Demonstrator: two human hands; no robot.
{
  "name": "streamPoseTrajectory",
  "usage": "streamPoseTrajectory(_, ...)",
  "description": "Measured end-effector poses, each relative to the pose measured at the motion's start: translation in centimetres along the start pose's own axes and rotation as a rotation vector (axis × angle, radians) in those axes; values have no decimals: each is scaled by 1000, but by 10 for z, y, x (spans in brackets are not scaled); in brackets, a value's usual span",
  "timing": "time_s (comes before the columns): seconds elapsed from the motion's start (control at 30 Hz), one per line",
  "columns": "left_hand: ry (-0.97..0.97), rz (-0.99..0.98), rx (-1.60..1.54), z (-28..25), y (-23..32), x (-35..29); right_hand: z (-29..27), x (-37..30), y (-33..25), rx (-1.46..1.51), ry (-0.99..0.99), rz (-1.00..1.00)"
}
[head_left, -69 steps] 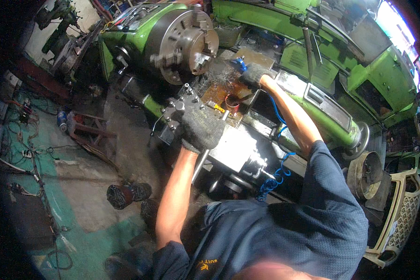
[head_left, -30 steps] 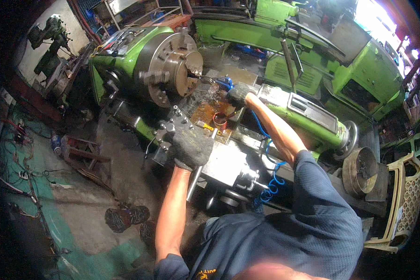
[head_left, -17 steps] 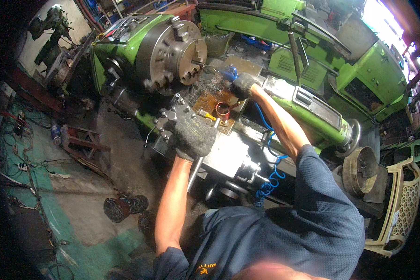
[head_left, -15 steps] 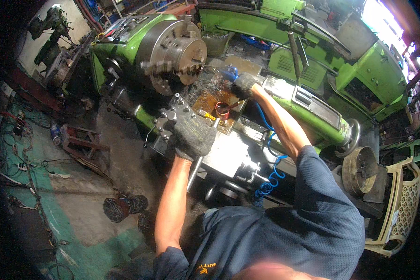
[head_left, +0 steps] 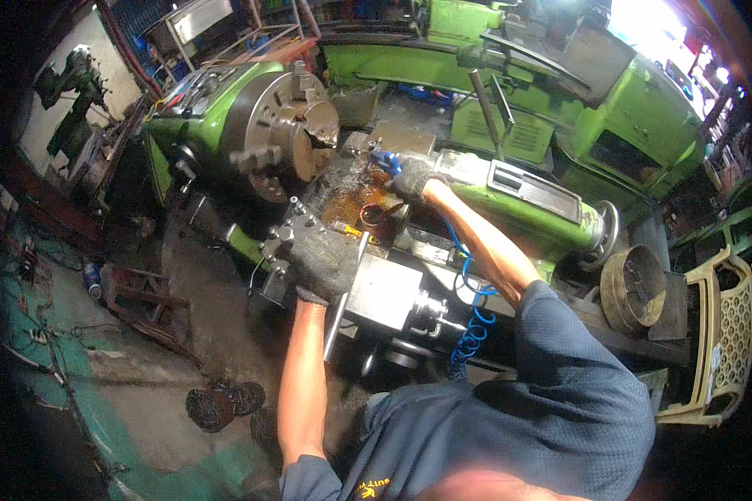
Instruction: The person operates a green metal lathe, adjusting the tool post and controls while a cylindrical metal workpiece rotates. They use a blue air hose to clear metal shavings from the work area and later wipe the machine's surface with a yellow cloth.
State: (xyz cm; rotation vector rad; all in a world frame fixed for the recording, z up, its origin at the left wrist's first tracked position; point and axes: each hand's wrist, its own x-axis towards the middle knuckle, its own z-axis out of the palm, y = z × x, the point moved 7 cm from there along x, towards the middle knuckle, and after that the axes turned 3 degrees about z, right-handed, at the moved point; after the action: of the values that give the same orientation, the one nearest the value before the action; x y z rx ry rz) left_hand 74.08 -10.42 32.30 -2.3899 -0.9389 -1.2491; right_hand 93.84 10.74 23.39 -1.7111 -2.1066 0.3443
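Note:
My right hand, in a dark work glove, is closed around a blue air gun. A coiled blue hose trails from below that hand. The gun is level with the lathe's large steel chuck, a short gap to its right. My left hand, gloved in grey, rests against the bolted tool post; its fingers cannot be made out. Beside it slants a bare steel bar handle. Beyond the left hand, a reddish round tin and a small yellow object sit on the wet, brownish carriage.
The green tailstock with its handwheel stands right of my right arm. A round metal pan and a cream grille panel are at far right. A rusty frame and dark coiled bundles lie on the floor.
The whole view has shifted, so the machine and both hands appear farther left and lower. Both hands keep about the same places on the lathe. Some chuck jaws look smeared in both frames.

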Motion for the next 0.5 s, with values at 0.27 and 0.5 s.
streamPoseTrajectory(0.27, -114, -8, 164, 17, -16, -32, -66, -72, -32, 124, -12, 14)
streamPoseTrajectory(0.5, -26, -98, -108, 13, -14, -31, -68, -107, 8, -6, -130, 201)
